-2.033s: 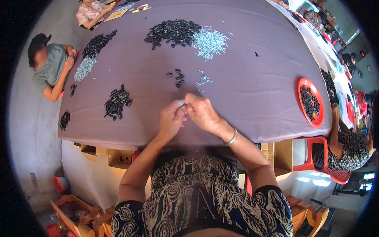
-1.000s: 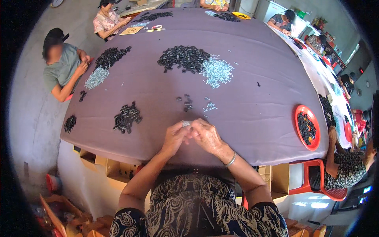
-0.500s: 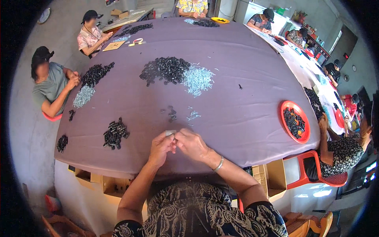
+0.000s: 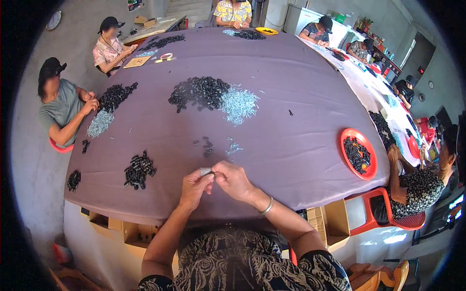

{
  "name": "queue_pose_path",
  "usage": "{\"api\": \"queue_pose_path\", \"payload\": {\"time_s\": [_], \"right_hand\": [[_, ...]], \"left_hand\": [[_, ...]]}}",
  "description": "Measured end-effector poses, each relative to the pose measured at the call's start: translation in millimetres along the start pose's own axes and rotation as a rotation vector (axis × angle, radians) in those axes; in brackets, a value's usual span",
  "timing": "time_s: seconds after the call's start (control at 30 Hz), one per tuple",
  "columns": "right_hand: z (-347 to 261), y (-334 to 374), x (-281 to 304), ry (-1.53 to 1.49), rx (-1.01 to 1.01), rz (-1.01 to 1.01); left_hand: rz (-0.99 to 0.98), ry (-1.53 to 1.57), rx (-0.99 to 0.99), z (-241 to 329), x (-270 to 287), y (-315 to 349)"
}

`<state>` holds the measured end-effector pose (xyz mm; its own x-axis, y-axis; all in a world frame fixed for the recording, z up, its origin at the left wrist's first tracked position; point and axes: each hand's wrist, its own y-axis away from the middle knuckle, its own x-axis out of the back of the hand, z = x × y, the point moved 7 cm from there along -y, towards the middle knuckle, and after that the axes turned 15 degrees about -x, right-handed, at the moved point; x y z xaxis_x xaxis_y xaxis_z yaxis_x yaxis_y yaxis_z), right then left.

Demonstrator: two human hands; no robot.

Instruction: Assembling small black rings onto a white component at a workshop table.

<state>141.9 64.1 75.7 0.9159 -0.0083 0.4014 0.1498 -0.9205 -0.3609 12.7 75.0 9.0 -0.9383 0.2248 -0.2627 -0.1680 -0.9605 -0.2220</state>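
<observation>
My left hand (image 4: 195, 190) and my right hand (image 4: 234, 181) meet over the near edge of the table, fingertips pinched together. Whatever is between them is too small and covered to name. A grey wrap shows on a left finger. Just beyond my hands lie a few small black plastic pieces (image 4: 208, 146) and a little scatter of pale blue pin-like pieces (image 4: 233, 147). Farther off, a large heap of black pieces (image 4: 198, 92) touches a heap of pale blue pins (image 4: 241, 106). Left of my hands is a pile of black parts (image 4: 139, 170).
A brown cloth covers the table (image 4: 291, 160). At the right sits a red plate (image 4: 371, 167) of black and orange parts. Co-workers sit around, one at the left (image 4: 68, 114) and another at the right (image 4: 417, 194). Cardboard boxes (image 4: 337, 218) stand below the near edge.
The whole view has shifted slightly, so the table things sit a little more to the left. My hands stay together, their fingers turned slightly.
</observation>
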Motion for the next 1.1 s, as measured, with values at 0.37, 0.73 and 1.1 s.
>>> {"api": "queue_pose_path", "payload": {"time_s": [0.37, 0.73, 1.1], "right_hand": [[1, -4, 4, 0.021, -0.038, -0.103], [9, -4, 1, 0.034, -0.106, -0.182], [9, -3, 0, 0.029, -0.13, -0.192]], "left_hand": [[-0.112, -0.153, -0.063, -2, -4, 2], [-0.137, -0.259, -0.049, -1, 1, 0], [-0.174, -0.284, -0.028, -5, 2, 3]]}}
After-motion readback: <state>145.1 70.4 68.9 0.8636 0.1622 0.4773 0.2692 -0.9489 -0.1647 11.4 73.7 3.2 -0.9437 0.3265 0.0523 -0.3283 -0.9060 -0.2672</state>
